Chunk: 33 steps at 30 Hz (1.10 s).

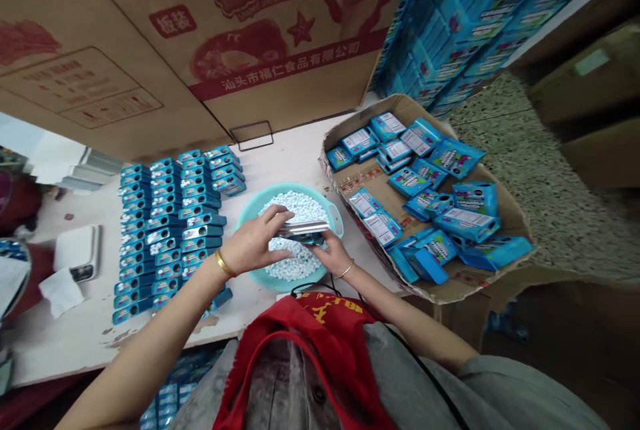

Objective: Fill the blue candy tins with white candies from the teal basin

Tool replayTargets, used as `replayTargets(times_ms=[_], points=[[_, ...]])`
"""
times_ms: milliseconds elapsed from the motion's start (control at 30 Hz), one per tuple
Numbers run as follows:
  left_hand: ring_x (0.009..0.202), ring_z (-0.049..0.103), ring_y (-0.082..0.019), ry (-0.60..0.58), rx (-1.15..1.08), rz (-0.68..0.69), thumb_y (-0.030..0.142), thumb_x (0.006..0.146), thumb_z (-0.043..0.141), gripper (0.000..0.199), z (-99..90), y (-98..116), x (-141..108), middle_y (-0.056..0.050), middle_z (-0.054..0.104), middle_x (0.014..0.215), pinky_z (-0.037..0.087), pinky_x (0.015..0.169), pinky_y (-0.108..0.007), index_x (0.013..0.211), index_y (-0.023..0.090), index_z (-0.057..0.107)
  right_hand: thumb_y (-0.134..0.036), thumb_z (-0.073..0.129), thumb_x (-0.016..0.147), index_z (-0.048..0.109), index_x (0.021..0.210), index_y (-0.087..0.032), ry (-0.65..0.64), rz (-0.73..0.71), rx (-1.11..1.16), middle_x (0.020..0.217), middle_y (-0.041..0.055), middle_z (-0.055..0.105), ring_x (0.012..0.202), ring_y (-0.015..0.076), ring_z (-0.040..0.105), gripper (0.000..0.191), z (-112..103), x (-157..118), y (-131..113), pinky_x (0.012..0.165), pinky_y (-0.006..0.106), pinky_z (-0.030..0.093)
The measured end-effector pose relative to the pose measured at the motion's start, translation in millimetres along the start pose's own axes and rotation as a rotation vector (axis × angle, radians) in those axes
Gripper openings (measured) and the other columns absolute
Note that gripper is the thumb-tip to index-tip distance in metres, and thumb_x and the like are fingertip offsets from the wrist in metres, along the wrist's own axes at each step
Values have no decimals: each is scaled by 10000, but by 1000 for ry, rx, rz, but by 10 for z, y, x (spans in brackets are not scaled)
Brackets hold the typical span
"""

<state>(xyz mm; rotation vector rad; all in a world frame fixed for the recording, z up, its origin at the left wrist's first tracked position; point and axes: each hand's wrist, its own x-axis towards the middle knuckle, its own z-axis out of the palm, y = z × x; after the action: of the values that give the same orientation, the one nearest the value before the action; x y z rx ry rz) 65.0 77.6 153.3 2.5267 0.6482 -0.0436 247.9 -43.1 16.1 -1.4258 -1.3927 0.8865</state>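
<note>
Both my left hand (257, 240) and right hand (333, 257) are holding what looks like a shiny-topped blue box (304, 227) above the basin (249, 213) of white pellets (300, 205), presumably to catch spills.

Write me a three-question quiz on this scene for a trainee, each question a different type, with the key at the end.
1. Multiple choice: What fills the turquoise basin?
A) folded paper
B) small pale pellets
C) red buttons

2. True or false: The left hand and the right hand are both at a silvery item above the basin.

3. Fill in the blank: Seen from the person, the cardboard tray that holds blue packets stands to the ____ of the basin.

Key:
1. B
2. True
3. right
</note>
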Motion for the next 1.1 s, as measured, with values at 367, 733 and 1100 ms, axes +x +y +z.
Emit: replayTargets(times_ms=[367, 733, 1100], points=[[905, 555, -210, 376, -57, -252, 397, 874, 564, 279, 7, -881, -53, -59, 570, 971, 478, 802, -326, 1061, 190, 553, -503, 642, 803, 479, 1331, -116, 127, 490, -736, 1249, 216, 580, 1181, 350, 538, 675, -1454, 350, 288, 1009, 500, 418], [884, 579, -240, 134, 129, -710, 398, 839, 558, 348, 545, -2173, -280, -96, 558, 1052, 480, 773, -332, 1087, 156, 578, -436, 727, 671, 379, 1418, -158, 53, 733, -724, 1254, 194, 584, 1120, 344, 592, 870, -1635, 539, 771, 933, 456, 478], [1010, 594, -250, 296, -87, -504, 411, 919, 422, 401, 774, -1612, -426, -111, 590, 1092, 490, 916, -396, 1207, 147, 508, -772, 417, 752, 595, 1142, -270, 242, 637, 791, 1126, 71, 682, 1003, 268, 663, 660, -1580, 571, -180, 796, 462, 577]])
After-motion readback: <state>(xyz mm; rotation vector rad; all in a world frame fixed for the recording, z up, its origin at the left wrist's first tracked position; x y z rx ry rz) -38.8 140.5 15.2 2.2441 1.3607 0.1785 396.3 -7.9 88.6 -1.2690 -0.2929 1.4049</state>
